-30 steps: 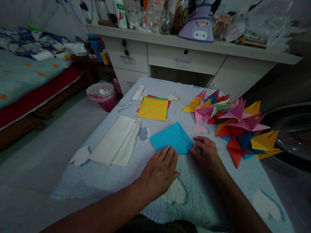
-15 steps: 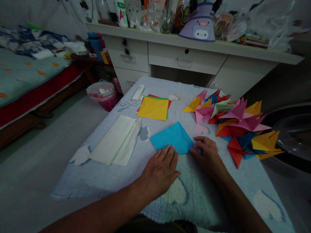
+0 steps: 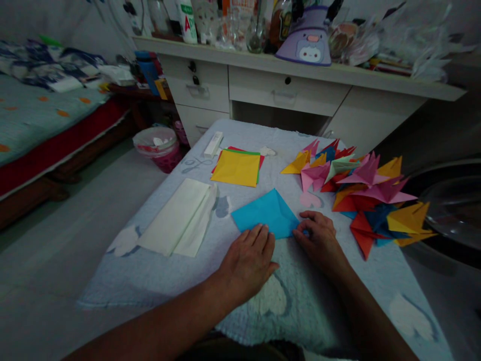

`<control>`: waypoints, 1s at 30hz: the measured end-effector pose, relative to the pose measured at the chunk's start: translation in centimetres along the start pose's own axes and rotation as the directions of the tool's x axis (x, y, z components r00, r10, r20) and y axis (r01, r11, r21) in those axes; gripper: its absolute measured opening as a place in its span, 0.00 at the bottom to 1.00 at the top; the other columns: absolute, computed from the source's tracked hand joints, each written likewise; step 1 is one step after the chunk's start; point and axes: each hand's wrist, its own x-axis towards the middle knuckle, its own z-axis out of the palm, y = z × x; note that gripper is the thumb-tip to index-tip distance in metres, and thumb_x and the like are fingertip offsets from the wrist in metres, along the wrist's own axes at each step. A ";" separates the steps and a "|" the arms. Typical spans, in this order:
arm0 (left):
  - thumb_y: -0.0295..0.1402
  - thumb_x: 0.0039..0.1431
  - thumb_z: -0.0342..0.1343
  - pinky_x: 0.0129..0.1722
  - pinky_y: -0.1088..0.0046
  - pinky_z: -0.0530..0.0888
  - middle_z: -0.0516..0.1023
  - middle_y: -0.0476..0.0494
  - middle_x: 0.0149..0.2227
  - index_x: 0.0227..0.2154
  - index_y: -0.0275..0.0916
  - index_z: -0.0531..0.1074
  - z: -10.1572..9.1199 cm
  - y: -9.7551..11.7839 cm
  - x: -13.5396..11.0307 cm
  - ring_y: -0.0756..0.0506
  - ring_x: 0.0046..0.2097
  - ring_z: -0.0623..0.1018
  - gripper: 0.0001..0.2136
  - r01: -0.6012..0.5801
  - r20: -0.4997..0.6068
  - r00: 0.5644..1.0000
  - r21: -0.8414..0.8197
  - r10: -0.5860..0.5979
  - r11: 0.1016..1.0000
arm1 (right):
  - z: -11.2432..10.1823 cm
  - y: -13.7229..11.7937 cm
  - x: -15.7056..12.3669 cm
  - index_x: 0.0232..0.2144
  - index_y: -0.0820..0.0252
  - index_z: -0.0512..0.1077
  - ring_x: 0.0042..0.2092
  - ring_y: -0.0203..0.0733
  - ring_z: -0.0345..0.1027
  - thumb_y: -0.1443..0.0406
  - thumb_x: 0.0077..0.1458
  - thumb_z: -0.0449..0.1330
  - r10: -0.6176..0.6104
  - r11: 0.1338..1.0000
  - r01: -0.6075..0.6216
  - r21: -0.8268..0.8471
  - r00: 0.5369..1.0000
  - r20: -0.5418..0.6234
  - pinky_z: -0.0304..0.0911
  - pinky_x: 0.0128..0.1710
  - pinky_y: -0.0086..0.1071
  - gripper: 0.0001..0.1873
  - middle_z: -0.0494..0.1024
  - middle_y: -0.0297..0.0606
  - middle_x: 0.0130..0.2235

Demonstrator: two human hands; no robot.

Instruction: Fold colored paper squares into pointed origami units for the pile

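head-worn camera faces forward-down, near over left hand (image 3: 248, 263), right hand (image 3: 320, 244), table (image 3: 180, 286).

We can make out only what looks like a red "A" on the white bottle (image 3: 187, 20) standing on the desk (image 3: 263, 62).

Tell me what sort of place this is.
Probably a bedroom doubling as a craft corner: a bed on the left, a cluttered desk with drawers behind, and a cloth-covered table carrying folded paper shapes.
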 end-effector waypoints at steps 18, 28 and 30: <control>0.50 0.56 0.58 0.50 0.54 0.69 0.67 0.40 0.58 0.58 0.45 0.65 -0.5 0.3 0.7 0.33 0.56 0.66 0.29 -0.012 0.007 1.000 -0.023 0.012 1.000 | -0.8 -1.2 -0.3 0.28 0.55 0.74 0.53 0.56 0.60 0.62 0.53 0.59 0.100 0.995 -0.100 -0.006 0.995 -0.028 0.55 0.50 0.52 0.06 0.72 0.42 0.52; 0.49 0.58 0.58 0.56 0.49 0.65 0.67 0.40 0.61 0.57 0.41 0.66 -0.4 0.1 0.8 0.31 0.59 0.66 0.27 -0.061 0.003 0.998 -0.027 0.061 0.998 | -0.6 -0.9 -0.4 0.27 0.55 0.73 0.53 0.55 0.60 0.62 0.53 0.61 0.090 0.996 -0.092 -0.018 0.993 -0.071 0.55 0.50 0.51 0.05 0.72 0.42 0.51; 0.47 0.59 0.58 0.60 0.50 0.62 0.68 0.38 0.60 0.57 0.39 0.66 -0.1 0.0 0.8 0.33 0.62 0.64 0.26 -0.094 -0.018 0.995 -0.058 0.093 0.994 | -0.6 -0.9 -0.4 0.26 0.55 0.73 0.53 0.55 0.61 0.62 0.53 0.61 0.100 0.995 -0.101 -0.019 0.993 -0.067 0.55 0.50 0.51 0.05 0.72 0.42 0.51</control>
